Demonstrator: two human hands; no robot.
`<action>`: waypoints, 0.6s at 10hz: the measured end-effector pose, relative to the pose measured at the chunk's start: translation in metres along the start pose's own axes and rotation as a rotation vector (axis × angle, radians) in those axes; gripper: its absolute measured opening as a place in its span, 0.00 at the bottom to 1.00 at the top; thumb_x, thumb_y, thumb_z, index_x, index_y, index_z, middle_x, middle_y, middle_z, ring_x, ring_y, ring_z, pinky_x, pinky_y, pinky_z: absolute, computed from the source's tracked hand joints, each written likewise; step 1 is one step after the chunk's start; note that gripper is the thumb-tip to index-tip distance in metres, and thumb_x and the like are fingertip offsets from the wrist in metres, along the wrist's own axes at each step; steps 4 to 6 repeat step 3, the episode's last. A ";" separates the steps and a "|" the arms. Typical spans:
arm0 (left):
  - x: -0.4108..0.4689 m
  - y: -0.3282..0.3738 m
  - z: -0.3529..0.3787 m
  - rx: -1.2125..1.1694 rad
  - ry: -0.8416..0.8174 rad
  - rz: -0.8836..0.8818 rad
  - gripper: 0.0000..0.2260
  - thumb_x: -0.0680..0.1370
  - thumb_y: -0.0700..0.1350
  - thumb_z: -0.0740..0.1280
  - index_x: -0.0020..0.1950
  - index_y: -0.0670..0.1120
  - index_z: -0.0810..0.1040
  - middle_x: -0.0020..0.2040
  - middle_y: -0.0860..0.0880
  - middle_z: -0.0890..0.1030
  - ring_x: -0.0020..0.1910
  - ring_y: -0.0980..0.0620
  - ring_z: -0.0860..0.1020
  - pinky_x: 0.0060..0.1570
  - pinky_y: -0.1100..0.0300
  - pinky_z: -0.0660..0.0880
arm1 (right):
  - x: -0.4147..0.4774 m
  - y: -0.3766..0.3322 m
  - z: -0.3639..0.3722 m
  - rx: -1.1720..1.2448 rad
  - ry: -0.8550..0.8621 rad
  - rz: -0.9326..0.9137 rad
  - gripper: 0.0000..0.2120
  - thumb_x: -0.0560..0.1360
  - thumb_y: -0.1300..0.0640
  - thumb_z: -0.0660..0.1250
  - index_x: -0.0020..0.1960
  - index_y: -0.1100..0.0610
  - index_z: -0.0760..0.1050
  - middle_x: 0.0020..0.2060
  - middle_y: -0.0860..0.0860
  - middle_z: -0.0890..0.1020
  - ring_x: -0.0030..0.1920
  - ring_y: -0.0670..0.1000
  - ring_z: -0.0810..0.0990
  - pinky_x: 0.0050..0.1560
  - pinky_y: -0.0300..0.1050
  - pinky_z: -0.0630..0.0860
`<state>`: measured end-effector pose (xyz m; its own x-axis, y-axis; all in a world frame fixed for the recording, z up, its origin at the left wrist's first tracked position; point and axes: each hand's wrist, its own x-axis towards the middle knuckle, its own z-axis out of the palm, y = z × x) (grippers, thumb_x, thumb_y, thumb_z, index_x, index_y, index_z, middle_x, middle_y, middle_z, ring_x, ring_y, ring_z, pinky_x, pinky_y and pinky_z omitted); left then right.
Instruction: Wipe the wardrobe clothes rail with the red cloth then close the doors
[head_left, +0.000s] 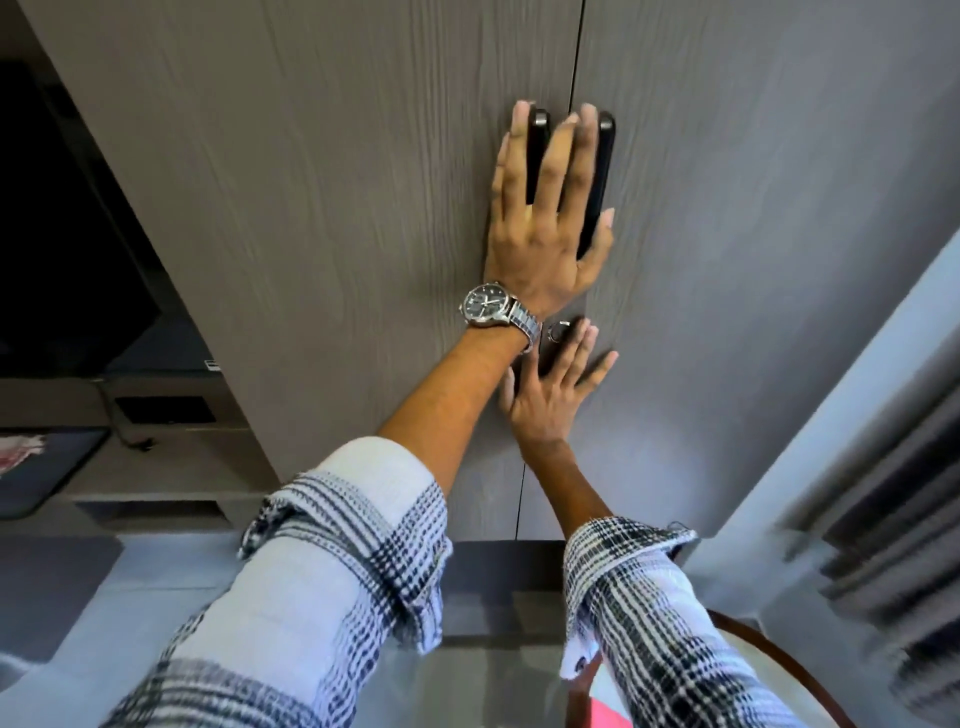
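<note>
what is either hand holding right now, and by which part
Nothing. The left hand lies flat over the door handles; the right hand presses flat on the wardrobe doors.

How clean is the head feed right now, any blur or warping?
Head view: wide-angle warp tilts the doors; motion blur smears the curtain and sleeves; left hand and watch fairly sharp; no glare.

Both hands flat, fingers spread: left hand (545, 208) (watch on wrist) above right hand (553, 389)
</note>
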<state>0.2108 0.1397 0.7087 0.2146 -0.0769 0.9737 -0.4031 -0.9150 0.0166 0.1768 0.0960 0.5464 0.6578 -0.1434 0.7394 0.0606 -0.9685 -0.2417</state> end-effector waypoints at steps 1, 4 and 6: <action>0.001 0.007 -0.018 0.000 -0.110 0.015 0.32 0.78 0.56 0.64 0.76 0.38 0.68 0.75 0.39 0.72 0.76 0.28 0.63 0.75 0.36 0.64 | -0.014 -0.005 -0.044 0.049 -0.330 0.023 0.33 0.82 0.40 0.59 0.82 0.52 0.56 0.79 0.70 0.48 0.81 0.69 0.46 0.76 0.74 0.50; -0.001 -0.003 -0.046 0.019 -0.208 0.130 0.36 0.80 0.63 0.60 0.81 0.45 0.57 0.81 0.36 0.57 0.81 0.34 0.54 0.79 0.41 0.59 | 0.036 0.075 -0.217 0.786 -0.587 -0.481 0.34 0.81 0.44 0.68 0.82 0.50 0.58 0.75 0.51 0.73 0.71 0.49 0.76 0.62 0.48 0.82; -0.001 -0.003 -0.046 0.019 -0.208 0.130 0.36 0.80 0.63 0.60 0.81 0.45 0.57 0.81 0.36 0.57 0.81 0.34 0.54 0.79 0.41 0.59 | 0.036 0.075 -0.217 0.786 -0.587 -0.481 0.34 0.81 0.44 0.68 0.82 0.50 0.58 0.75 0.51 0.73 0.71 0.49 0.76 0.62 0.48 0.82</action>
